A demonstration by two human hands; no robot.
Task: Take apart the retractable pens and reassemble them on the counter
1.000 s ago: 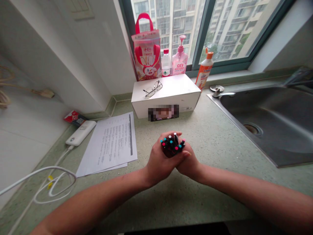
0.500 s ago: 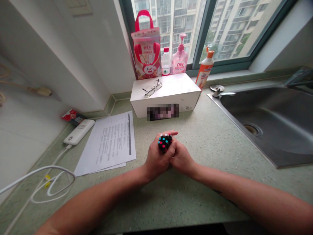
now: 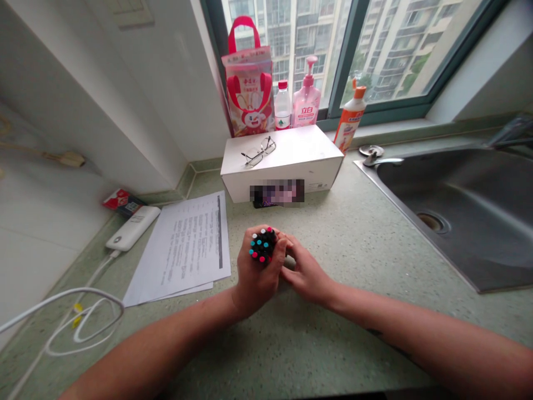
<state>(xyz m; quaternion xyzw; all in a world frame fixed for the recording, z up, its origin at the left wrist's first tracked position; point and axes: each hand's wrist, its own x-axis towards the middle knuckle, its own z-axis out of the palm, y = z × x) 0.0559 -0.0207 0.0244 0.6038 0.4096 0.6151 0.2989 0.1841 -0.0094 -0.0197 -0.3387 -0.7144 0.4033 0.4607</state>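
Observation:
A tight bundle of pens (image 3: 262,246) stands upright in my left hand (image 3: 252,286), end caps up. The bodies are black, and the ends show white, blue and red-pink dots. My left fingers wrap round the bundle, with the thumb along its right side. My right hand (image 3: 308,275) rests against the right side of the bundle and the left thumb, its fingers curled in. Its fingertips are partly hidden behind the left thumb. Both hands are over the green speckled countertop (image 3: 353,250).
Printed sheets (image 3: 183,244) lie to the left, near a white power bank (image 3: 133,228) with a looped white cable (image 3: 83,290). Behind, glasses (image 3: 259,153) lie on a white box (image 3: 287,147); a phone (image 3: 277,193) is by its front. A steel sink (image 3: 470,205) is at the right.
My left hand has moved a little left with the pens. My right hand has loosened from the clasp, leaving a gap between its thumb and index finger.

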